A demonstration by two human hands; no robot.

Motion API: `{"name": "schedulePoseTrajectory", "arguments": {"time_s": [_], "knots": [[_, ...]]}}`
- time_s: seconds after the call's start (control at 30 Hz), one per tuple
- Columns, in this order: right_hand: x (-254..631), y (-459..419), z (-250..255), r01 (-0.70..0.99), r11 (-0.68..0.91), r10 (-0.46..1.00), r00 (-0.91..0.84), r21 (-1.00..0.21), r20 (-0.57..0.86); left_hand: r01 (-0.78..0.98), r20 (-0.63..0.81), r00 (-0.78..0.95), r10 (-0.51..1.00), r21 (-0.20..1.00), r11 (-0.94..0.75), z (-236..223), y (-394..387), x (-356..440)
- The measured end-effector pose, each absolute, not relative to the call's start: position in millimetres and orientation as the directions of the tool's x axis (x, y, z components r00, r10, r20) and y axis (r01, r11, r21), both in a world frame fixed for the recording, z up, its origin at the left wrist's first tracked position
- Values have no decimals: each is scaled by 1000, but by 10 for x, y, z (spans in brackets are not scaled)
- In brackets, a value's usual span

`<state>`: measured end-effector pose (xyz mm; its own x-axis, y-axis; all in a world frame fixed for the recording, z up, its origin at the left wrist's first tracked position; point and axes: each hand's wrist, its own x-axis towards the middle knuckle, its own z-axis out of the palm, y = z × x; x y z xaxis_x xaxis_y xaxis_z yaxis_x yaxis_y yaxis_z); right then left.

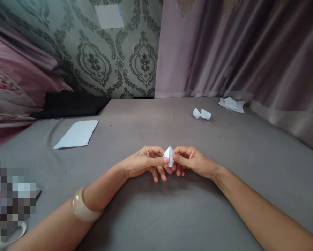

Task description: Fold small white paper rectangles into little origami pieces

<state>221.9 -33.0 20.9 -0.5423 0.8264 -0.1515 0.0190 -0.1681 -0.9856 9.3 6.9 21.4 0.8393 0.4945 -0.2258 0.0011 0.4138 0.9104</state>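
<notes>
Left hand (pixel 145 162) and right hand (pixel 194 162) pinch a small folded white paper piece (pixel 169 156) from both sides, holding its folds shut

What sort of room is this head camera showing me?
Probably a bedroom in a home: a grey-sheeted bed, damask-patterned wallpaper, mauve curtains and pink floral bedding all suggest domestic living space.

Wide glossy cream bangle (pixel 84 205) on the left forearm (pixel 105 190); small dark marks (pixel 138 154) on the left hand (pixel 143 162) and right hand (pixel 195 162)
</notes>
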Motion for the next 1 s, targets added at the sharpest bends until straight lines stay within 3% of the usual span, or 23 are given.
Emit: {"name": "schedulePoseTrajectory", "arguments": {"time_s": [0.2, 0.43, 0.6, 0.77, 1.0], "knots": [[2204, -306, 189, 70, -122, 848, -511, -990, -141, 35, -249, 787, 565, 931, 363, 181, 88, 102], [2182, -264, 117, 114, -111, 918, -370, -987, -145, 52, -203, 635, 745, 974, 221, 143, 90, 162], [2127, -259, 76, 120, 40, 978, -206, -992, 15, -92, -71, 553, 830, 985, 146, 88, 68, 213], [2033, -303, 89, 102, 173, 984, -62, -980, 167, -154, -42, 435, 899, 981, 120, 79, 26, 270], [1957, -313, 79, 30, 166, 983, 78, -986, 168, -263, -20, 370, 929, 957, 125, 139, -32, 314]]}}
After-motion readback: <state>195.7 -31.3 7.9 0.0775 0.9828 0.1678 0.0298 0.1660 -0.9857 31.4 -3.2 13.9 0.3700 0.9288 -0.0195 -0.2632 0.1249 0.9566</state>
